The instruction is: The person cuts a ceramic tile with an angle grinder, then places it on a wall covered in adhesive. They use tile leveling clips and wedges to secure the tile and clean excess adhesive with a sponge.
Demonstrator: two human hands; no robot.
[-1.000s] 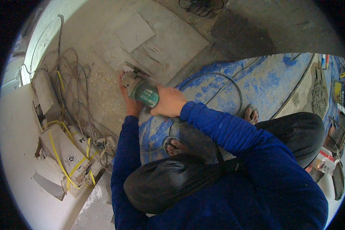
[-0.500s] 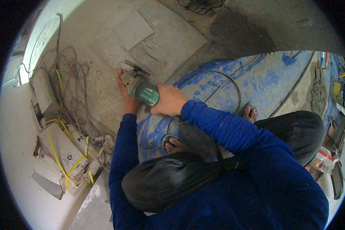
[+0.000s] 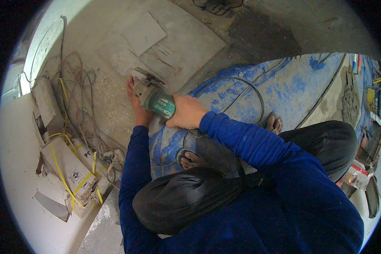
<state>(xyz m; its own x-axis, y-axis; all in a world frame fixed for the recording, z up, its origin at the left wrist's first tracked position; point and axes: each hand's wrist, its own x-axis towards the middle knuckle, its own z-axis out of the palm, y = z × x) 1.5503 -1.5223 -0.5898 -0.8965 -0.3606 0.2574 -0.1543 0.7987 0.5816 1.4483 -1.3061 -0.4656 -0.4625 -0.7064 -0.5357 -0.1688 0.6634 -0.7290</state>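
Note:
In my right hand point(image 3: 187, 111) is a green-and-grey angle grinder point(image 3: 161, 104), the fingers wrapped round the rear of its body. My left hand point(image 3: 139, 103) is closed about the grinder's metal head from the left; its fingertips show beside the head, while palm and thumb are largely hidden. The thin disc point(image 3: 149, 75) projects beyond the head, low over a large grey tile point(image 3: 199, 46), with a small orange glint at its right end. Whether the disc touches the tile is hard to see. A smaller square tile point(image 3: 144, 33) lies on the large one, beside thin dark slivers point(image 3: 158, 59).
Tangled cables point(image 3: 78, 84) and strapped cartons point(image 3: 67, 165) lie along the left wall. A blue, dust-smeared sheet point(image 3: 241, 91) carries a looped black cable point(image 3: 262, 99). My feet point(image 3: 190, 160) rest near the grinder. A mortar-covered trowel point(image 3: 350, 99) lies at right.
The view has shifted slightly, so the floor sits a little higher and farther left. Both hands keep their hold on the grinder. An orange glint now shows at the disc's right end.

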